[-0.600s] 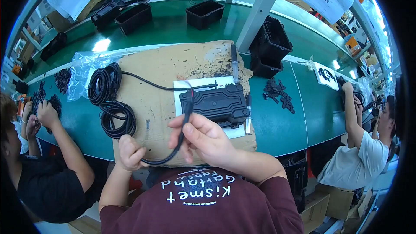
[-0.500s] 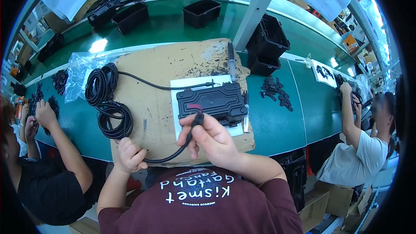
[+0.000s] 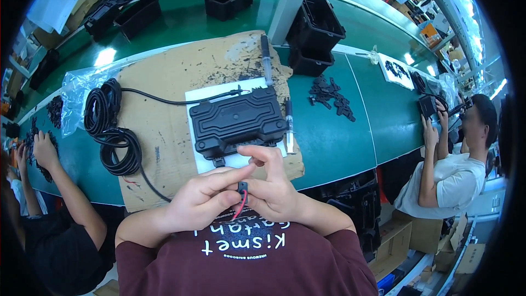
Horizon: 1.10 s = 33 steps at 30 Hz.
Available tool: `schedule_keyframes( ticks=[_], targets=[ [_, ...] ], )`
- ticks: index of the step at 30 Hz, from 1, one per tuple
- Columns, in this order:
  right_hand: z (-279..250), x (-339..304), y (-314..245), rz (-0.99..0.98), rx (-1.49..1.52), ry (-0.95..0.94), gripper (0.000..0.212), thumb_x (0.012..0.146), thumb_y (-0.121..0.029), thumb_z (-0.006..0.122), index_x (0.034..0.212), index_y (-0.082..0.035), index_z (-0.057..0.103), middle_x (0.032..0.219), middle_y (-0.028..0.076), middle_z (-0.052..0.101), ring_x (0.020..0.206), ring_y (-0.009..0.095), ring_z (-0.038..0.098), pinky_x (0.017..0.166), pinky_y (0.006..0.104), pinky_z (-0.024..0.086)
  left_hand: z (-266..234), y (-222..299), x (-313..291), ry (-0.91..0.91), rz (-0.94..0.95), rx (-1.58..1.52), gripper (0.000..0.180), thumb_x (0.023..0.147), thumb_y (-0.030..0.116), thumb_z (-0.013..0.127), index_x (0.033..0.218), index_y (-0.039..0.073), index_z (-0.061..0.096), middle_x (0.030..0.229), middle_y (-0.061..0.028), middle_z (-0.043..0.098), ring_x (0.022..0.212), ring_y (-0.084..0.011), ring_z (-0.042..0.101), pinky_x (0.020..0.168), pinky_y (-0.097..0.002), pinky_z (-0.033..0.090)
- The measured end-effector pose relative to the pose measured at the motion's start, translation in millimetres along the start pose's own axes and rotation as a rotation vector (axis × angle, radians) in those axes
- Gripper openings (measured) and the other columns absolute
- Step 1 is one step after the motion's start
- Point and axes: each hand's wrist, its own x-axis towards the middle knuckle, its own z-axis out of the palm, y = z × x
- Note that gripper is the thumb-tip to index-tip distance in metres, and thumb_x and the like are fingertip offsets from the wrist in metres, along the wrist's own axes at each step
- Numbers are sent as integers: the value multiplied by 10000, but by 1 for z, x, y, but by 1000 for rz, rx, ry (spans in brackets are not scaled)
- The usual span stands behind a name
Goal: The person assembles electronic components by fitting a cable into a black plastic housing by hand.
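Close to my chest, my left hand [image 3: 204, 198] and my right hand [image 3: 272, 186] meet around the end of a black cable. Between their fingertips shows a small dark block-shaped piece [image 3: 243, 186], and a red wire [image 3: 241, 206] hangs from it. My right index finger is raised and bent; the other fingers close on the piece. Most of the cable end is hidden by my left hand. Just beyond lies a closed black plastic case [image 3: 238, 118] on a white sheet [image 3: 193, 141]. To its left, the corrugated black cable lies in two coils [image 3: 121, 151].
A worn cardboard sheet [image 3: 159, 164] covers the green bench. Pens [image 3: 267, 60] lie along its right side. Black parts [image 3: 331, 97] are piled further right, near stacked black bins [image 3: 313, 35]. A clear plastic bag [image 3: 76, 98] lies left. People [image 3: 455, 170] work on both sides.
My left hand has come right to meet my right hand, and both now hold the cable end nearer my chest. The red wire points down toward me instead of away. The view has shifted.
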Motion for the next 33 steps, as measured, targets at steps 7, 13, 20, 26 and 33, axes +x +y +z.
schedule_keyframes(
  ticks=[7,13,20,26,33],
  targets=[
    [-26,-21,-2,-11,-127,179,296,697,-81,807,954,-18,674,990,134,630,752,211,621,591,284,487,24,-22,30,148,153,-175,280,918,9,606,1198,21,592,1008,-50,543,910,-100,523,788,-231,442],
    [-46,-42,4,6,160,120,247,724,-45,785,951,-42,687,774,88,666,600,239,626,521,294,476,26,-17,41,-39,168,373,89,861,40,664,940,8,639,866,-94,631,779,-182,619,661,-282,486],
    [-76,-72,49,723,1135,492,194,925,-150,614,809,6,604,631,74,577,445,86,465,390,222,335,29,-19,43,-174,182,396,74,834,50,680,887,12,645,832,-93,627,748,-207,618,654,-290,488],
    [-158,-75,122,707,-646,523,175,836,-150,710,917,1,674,829,102,621,689,211,608,609,315,487,28,-40,31,76,-147,-197,81,927,3,590,1004,17,570,925,-9,568,812,-43,563,712,-191,457],
    [-185,-76,139,938,-906,313,205,812,-154,707,950,-4,685,987,151,613,934,325,623,815,408,501,25,-35,29,108,-249,-277,83,927,17,598,1006,16,575,916,4,578,795,-21,560,687,-180,455]
  ],
)
